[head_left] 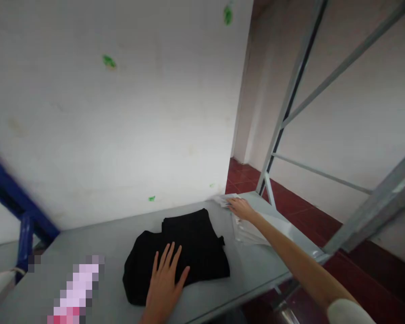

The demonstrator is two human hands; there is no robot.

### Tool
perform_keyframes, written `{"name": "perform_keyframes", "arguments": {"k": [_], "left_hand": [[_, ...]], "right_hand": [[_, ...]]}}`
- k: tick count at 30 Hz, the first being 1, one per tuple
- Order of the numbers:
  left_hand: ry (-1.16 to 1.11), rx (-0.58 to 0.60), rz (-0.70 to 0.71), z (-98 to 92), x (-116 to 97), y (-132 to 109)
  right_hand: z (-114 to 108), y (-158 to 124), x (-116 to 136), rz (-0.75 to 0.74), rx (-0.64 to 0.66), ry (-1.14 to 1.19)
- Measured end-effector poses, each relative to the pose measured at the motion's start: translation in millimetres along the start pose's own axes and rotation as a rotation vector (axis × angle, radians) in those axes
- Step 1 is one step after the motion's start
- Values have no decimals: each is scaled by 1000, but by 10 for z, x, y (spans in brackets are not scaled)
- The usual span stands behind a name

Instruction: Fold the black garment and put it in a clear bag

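A black garment (pixel 202 252), folded into a rough rectangle, lies on the grey tabletop (pixel 101 243). My left hand (pixel 165 276) rests flat on its near side with the fingers spread. Stretched out to the far right, my right hand (pixel 241 208) has its fingers closed on a thin, whitish plastic bag (pixel 219 199) near the wall. Beneath and beside that wrist are more clear plastic bags (pixel 248 231), lying in a flat pile. My fingertips on the bag are only partly visible.
A white wall (pixel 138 126) with green marks rises behind the table. Grey metal frame bars (pixel 280 130) stand at the right, above red floor tiles (pixel 241 175). A blue metal frame (pixel 27 220) is at the left. Something pixelated, pink and purple (pixel 77 285), lies front left.
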State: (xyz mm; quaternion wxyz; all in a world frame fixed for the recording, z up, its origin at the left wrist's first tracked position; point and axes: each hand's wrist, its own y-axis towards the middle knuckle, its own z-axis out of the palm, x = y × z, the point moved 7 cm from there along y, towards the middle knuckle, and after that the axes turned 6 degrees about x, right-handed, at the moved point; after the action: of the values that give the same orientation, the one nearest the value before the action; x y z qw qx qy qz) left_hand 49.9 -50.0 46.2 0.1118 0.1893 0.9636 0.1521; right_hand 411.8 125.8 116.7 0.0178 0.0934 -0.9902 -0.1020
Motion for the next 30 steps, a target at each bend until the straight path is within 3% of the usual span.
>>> {"name": "perform_keyframes", "arguments": {"k": [4,7,10,14,17,19,23,26,30], "left_hand": [[-67,-58,-12,-105,-19,22],[-164,-187,-64,-338,-70,38],[-298,-309,-154,-640,-172,58],[-463,-383,-166,-983,-351,99],[-525,-454,-241,-1147,-282,64],[-584,-468,-339,-1175,-142,13],[-753,-354,-343,-1085,35,-24],[-882,-300,-361,-948,144,-50],[-1066,-322,-484,-731,315,-79]], "right_hand": [[-338,37,139,-41,-4,-53],[-628,0,405,-81,-43,-75],[-885,-202,914,-160,-99,-81],[-1276,-770,1862,-376,-340,-45],[-1432,-1177,2457,-525,-397,26],[-1477,-1341,2671,-554,-417,115],[-1391,-1416,2669,-515,-391,304],[-1238,-1361,2357,-397,-305,426],[-1062,-1310,1854,-198,-197,562]]}}
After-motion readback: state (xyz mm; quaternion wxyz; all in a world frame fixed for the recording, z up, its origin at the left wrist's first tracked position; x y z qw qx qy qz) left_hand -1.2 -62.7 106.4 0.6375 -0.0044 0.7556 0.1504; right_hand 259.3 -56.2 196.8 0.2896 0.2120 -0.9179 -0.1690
